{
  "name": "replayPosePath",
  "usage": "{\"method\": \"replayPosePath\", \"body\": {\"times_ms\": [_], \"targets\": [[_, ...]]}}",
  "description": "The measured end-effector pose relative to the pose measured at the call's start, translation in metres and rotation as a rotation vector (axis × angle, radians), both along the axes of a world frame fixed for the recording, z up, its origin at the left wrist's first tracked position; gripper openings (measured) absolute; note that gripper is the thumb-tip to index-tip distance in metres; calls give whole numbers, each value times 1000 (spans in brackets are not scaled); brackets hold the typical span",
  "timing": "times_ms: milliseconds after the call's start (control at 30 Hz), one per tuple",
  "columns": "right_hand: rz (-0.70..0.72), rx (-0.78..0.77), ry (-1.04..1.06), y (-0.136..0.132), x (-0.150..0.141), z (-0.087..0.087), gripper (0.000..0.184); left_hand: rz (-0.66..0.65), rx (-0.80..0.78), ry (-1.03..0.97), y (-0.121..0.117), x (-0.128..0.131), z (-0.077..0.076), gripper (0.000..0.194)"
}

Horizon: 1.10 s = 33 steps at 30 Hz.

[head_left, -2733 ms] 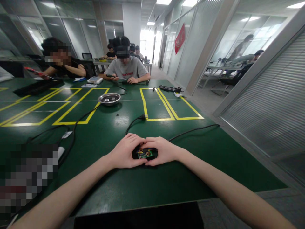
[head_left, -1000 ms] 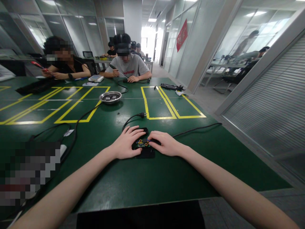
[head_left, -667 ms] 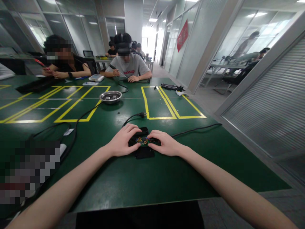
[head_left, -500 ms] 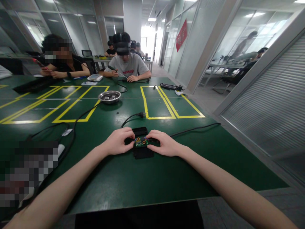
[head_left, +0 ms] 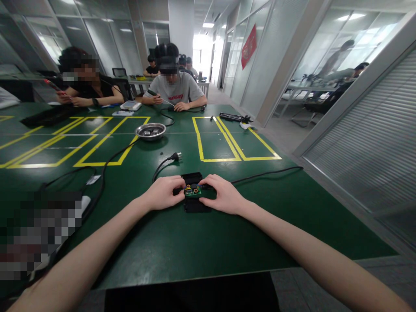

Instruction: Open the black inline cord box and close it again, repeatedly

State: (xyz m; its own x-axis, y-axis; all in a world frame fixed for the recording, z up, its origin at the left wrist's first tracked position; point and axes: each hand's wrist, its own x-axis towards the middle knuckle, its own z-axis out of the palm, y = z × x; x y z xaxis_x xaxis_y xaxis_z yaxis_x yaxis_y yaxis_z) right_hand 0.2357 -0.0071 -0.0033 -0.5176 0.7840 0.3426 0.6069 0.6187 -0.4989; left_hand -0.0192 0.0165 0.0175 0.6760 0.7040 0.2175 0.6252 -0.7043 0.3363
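Note:
A small green circuit board [head_left: 192, 192] with copper-wound coils is held level between my two hands. My left hand [head_left: 165, 192] pinches its left end, thumb in front and fingers behind. At the right end, the curled thumb and fingers of my right hand [head_left: 225, 195] close on the board, near thin blue wires. One half of a black plastic case [head_left: 191, 177] lies just behind the board, and the other half [head_left: 197, 206] shows beneath and in front of it. A black power plug [head_left: 176, 156] rests behind my left hand, its cord passing behind that hand.
A black cable [head_left: 269, 174] runs right from behind my right hand. Beyond sits a metal bowl [head_left: 150, 131] with small parts. Yellow tape outlines [head_left: 221, 160] mark the green table [head_left: 260, 242]. Across it, a person in a grey shirt [head_left: 175, 89] holds a screwdriver.
The power plug has swung left across the table. The board has tilted slightly, and the front case half sits a little closer beneath it. Both hands keep their grip.

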Motion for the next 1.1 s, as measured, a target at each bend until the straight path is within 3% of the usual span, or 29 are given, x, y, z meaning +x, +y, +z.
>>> {"method": "replayPosePath", "body": {"times_ms": [233, 367, 533, 633, 700, 867, 1100], "targets": [[-107, 41, 40, 6, -2, -5, 20, -12, -51, -15, 2, 0, 0, 12], [-177, 23, -4, 11, 5, -1, 12, 9, -135, -147, 2, 0, 5, 18], [-197, 135, -49, 8, 9, 4, 41, 47, -491, -282, -3, -3, 15, 23], [-96, 179, -45, 6, 13, 6, 43, 41, -720, -314, -6, -5, 18, 27], [-27, 169, -52, 6, 17, 7, 42, 32, -781, -342, -8, -5, 18, 28], [39, 77, -153, 8, 21, 9, 38, 12, -832, -296, -9, -4, 15, 30], [145, -10, -152, 9, 19, 7, 23, 12, -717, -212, -11, -5, 16, 30]]}}
